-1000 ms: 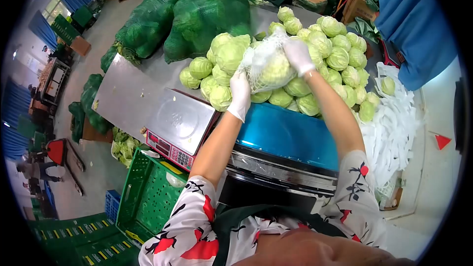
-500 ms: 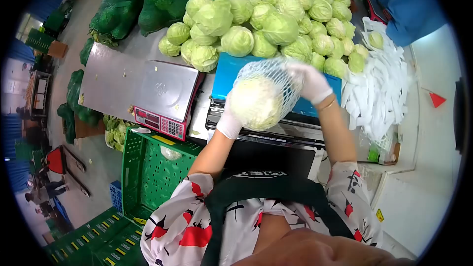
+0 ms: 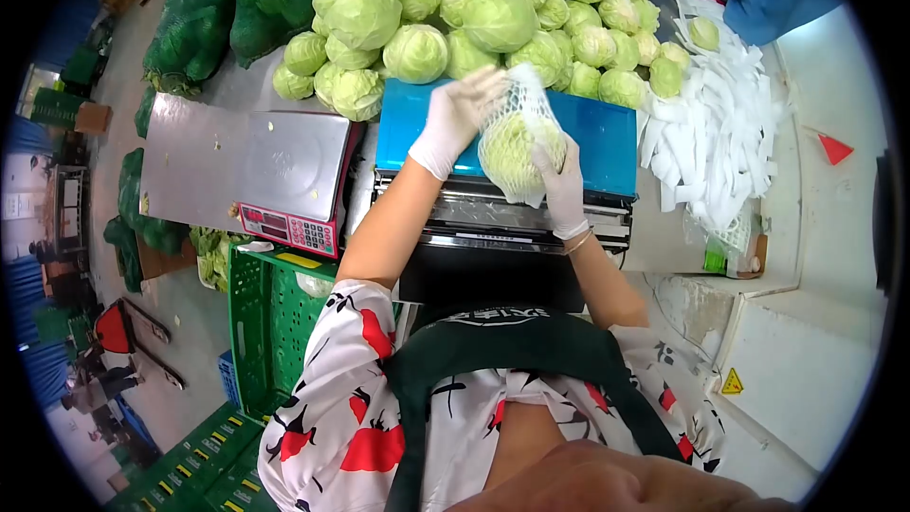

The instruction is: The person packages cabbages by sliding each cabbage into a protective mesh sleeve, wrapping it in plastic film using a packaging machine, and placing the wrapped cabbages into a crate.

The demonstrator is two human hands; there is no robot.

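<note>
Between gloved fingers, white net, cabbage inside

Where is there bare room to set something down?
The scale plate and the metal surface left of it, bordered by green sacks, are nearly bare. The blue top is free between the right hand and white strips. Crowded: the cabbage pile and those strips.

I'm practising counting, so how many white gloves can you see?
2. One white glove is on the left hand, by the netting's top; the other is on the right hand, against the netted cabbage. More could be hidden.
</note>
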